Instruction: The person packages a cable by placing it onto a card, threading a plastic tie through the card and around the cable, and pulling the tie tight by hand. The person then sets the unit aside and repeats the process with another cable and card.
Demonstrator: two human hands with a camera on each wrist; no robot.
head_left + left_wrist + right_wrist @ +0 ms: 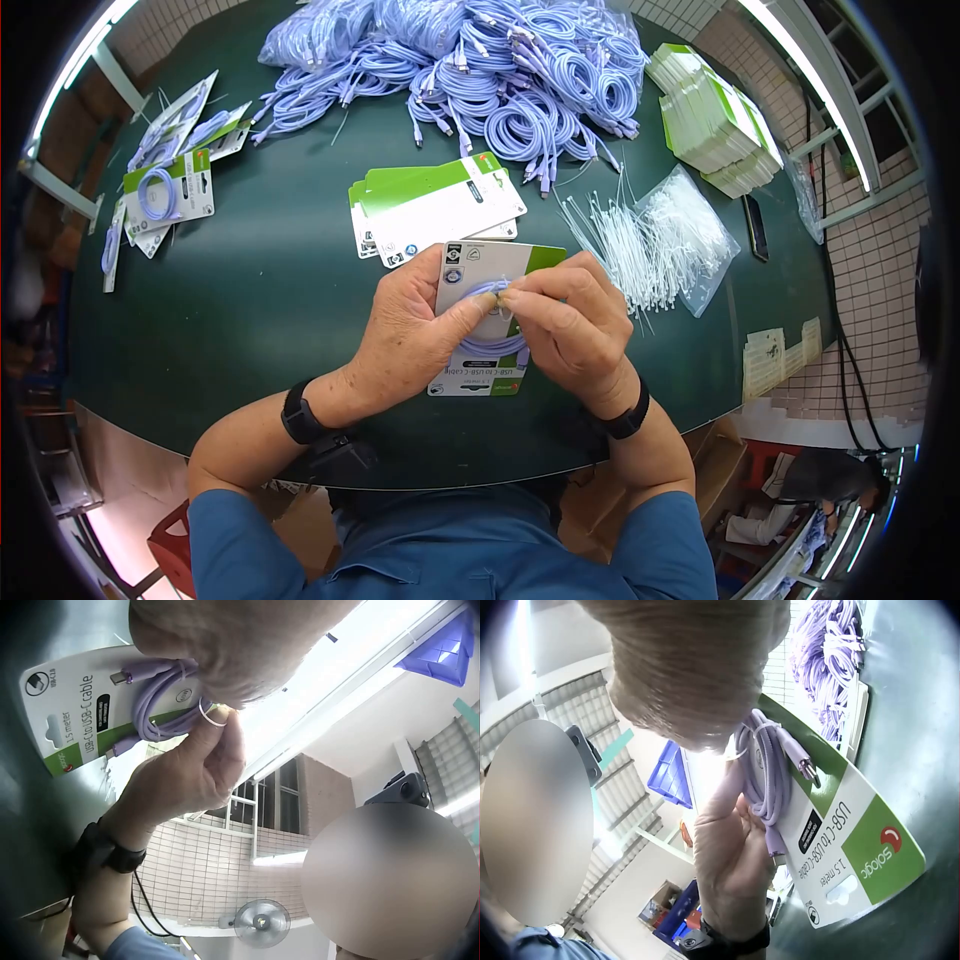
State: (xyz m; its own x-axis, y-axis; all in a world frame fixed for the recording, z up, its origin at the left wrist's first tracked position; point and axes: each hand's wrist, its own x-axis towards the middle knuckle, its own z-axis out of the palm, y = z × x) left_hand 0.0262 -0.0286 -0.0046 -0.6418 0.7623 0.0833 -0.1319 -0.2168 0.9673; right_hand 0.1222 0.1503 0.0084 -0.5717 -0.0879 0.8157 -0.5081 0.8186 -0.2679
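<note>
Left hand [402,322] grips USB-C cable card [507,262]; right hand [578,325] pinches white tie [208,719]

We see the card held over the green table [270,335], the coiled lilac cable [490,347] against its printed face, the tie at the coil.

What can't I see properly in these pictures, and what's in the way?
- Left hand: in the head view, the card it holds hides the fingers behind it.
- White tie: in the left wrist view, the right hand covers its pinched end.
- Cable pile: in the head view, the top edge cuts off its far part.
- Loose cards: in the head view, their print is too small to read.
</note>
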